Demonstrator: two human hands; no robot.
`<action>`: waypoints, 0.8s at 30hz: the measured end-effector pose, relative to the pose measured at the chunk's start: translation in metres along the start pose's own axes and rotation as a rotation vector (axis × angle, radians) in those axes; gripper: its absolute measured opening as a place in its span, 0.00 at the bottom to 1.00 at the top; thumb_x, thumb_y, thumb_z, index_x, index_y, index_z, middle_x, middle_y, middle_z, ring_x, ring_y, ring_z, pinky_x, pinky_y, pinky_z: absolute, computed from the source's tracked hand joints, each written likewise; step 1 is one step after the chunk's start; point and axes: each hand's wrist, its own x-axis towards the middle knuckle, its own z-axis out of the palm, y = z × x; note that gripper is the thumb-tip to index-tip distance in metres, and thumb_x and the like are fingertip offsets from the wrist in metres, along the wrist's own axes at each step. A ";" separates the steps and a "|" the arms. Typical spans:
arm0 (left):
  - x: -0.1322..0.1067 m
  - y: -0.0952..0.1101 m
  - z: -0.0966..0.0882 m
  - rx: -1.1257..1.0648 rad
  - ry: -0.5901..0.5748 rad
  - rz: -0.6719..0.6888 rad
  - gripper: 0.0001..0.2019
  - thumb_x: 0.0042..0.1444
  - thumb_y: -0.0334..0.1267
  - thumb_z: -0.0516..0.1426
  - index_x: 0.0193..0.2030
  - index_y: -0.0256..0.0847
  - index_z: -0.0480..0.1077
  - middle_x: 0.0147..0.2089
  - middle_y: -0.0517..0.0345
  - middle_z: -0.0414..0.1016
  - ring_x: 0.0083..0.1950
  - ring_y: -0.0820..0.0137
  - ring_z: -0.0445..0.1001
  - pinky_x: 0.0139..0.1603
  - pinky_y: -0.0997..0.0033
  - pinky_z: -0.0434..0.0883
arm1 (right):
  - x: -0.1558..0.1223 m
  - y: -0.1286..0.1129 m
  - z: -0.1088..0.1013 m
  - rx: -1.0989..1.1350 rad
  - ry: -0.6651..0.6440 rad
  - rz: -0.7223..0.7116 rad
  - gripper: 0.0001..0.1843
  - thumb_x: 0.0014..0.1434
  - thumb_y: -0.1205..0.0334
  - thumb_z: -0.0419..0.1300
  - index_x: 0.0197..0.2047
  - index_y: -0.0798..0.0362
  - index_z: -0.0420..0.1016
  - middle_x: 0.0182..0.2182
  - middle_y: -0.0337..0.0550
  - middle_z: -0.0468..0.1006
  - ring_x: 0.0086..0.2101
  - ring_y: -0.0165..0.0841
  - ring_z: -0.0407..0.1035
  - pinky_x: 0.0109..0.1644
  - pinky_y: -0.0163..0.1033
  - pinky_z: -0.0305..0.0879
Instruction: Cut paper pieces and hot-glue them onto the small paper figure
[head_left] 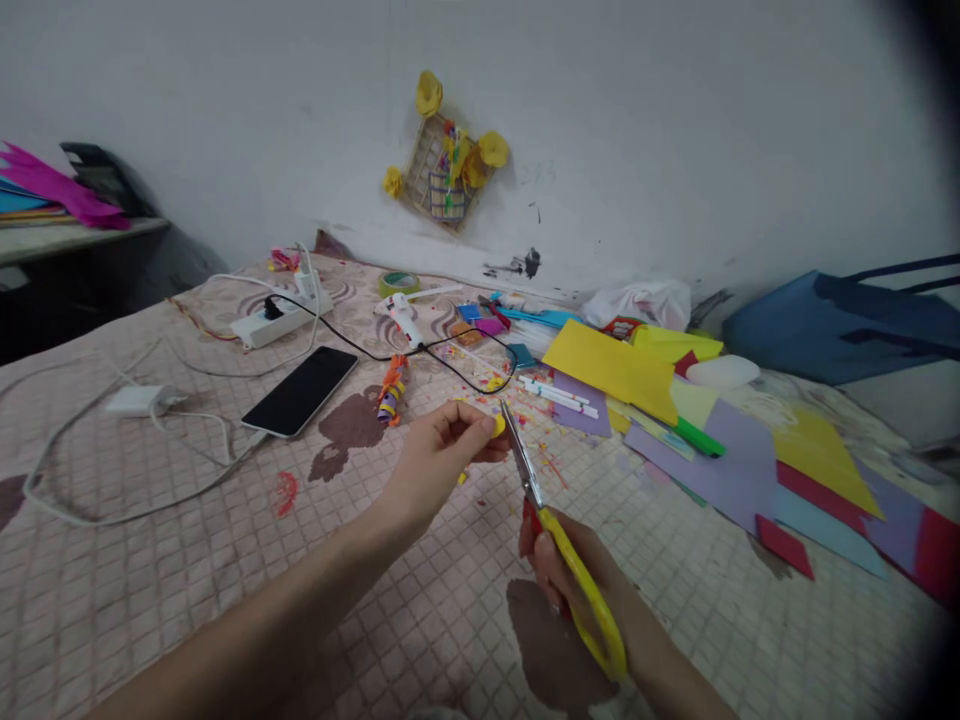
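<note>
My left hand (442,450) pinches a small yellow paper piece (498,425) between thumb and fingers, held above the bed cover. My right hand (570,575) grips yellow-handled scissors (559,545), its fingers through the loops. The metal blades (520,455) point up and away, and their tip meets the yellow piece. Small paper scraps (551,465) lie on the cover just beyond the blades.
Sheets of coloured paper (615,365) spread to the right, with white markers (559,395) and a green one (697,438). A phone (301,390), power strip (274,320), glue gun (403,322), tape roll (398,283) and cables lie at left. A blue bag (840,325) sits far right.
</note>
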 end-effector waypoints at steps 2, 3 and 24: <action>-0.001 -0.001 0.001 0.009 -0.005 -0.019 0.07 0.51 0.38 0.59 0.29 0.36 0.68 0.31 0.56 0.76 0.32 0.73 0.75 0.38 0.72 0.71 | 0.000 0.004 0.001 0.101 -0.022 0.004 0.24 0.58 0.39 0.45 0.28 0.52 0.61 0.16 0.31 0.59 0.17 0.25 0.52 0.21 0.32 0.51; -0.002 -0.002 0.002 0.020 -0.006 -0.028 0.07 0.51 0.37 0.59 0.28 0.36 0.68 0.31 0.55 0.77 0.33 0.73 0.75 0.37 0.72 0.71 | 0.000 0.006 0.002 0.146 -0.025 0.006 0.24 0.58 0.39 0.45 0.30 0.53 0.62 0.16 0.31 0.58 0.16 0.25 0.52 0.20 0.32 0.51; -0.010 -0.018 0.002 0.528 -0.472 -0.163 0.08 0.53 0.38 0.55 0.28 0.36 0.65 0.24 0.60 0.70 0.24 0.77 0.67 0.26 0.77 0.65 | 0.013 0.001 -0.015 0.333 0.151 0.058 0.14 0.48 0.54 0.60 0.34 0.53 0.63 0.18 0.31 0.64 0.17 0.24 0.55 0.18 0.30 0.50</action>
